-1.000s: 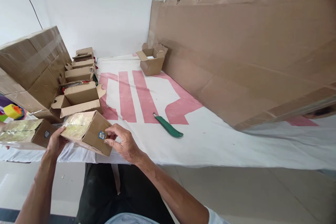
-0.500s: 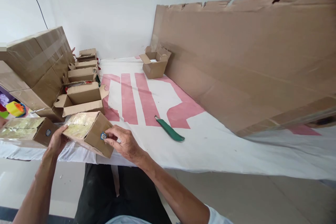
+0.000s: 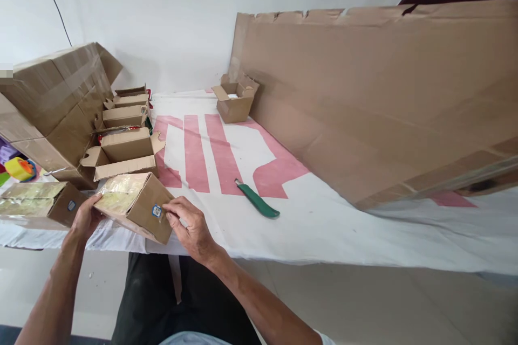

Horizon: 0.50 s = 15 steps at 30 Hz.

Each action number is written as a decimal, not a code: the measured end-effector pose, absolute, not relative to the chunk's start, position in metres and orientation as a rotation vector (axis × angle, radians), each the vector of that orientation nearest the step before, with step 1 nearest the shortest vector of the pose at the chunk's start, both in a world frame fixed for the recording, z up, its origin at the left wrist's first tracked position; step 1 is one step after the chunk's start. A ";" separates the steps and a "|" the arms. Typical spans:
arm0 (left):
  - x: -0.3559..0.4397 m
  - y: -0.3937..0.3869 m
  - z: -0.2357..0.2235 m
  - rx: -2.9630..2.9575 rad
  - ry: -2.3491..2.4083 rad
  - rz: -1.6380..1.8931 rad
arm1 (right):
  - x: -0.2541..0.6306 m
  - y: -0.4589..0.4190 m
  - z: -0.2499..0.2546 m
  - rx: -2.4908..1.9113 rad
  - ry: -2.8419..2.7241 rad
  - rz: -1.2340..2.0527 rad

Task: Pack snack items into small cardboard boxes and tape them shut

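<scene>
A taped cardboard box point(image 3: 156, 207) sits tilted near the table's front edge, with a small blue-and-white sticker point(image 3: 156, 210) on its right end. My left hand point(image 3: 87, 216) is closed on the box's left end, its fingers partly hidden behind it. Against the right end, just beside the sticker, are the curled fingertips of my right hand point(image 3: 190, 225); whether anything is pinched between them is hidden. Left of my left hand lies a similar taped box point(image 3: 36, 202) with its own sticker. A green-handled knife point(image 3: 258, 200) lies on the cloth to the right.
Several open cardboard boxes point(image 3: 125, 164) line the left side, beside a tall block of taped boxes point(image 3: 52, 94). A small open box point(image 3: 236, 105) stands farther back. One large cardboard sheet point(image 3: 364, 91) leans along the right. Yellow tape point(image 3: 20, 169) lies far left.
My right fingertips have slid off the sticker to its right. At the far end of the box block, a cardboard flap now sticks out, and another person's fingers there are gone from view.
</scene>
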<state>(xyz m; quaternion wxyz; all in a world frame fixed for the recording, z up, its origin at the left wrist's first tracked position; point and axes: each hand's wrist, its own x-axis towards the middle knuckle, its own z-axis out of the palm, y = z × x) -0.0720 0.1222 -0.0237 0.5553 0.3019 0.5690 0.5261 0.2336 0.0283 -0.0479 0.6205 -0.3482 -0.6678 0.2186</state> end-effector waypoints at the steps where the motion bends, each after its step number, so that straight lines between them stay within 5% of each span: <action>1: -0.070 0.122 -0.022 0.718 1.354 1.239 | 0.233 0.026 -0.047 -0.798 -1.537 0.505; 15: -0.047 0.103 -0.015 1.023 1.452 1.186 | 0.238 0.014 -0.064 -1.067 -1.487 0.624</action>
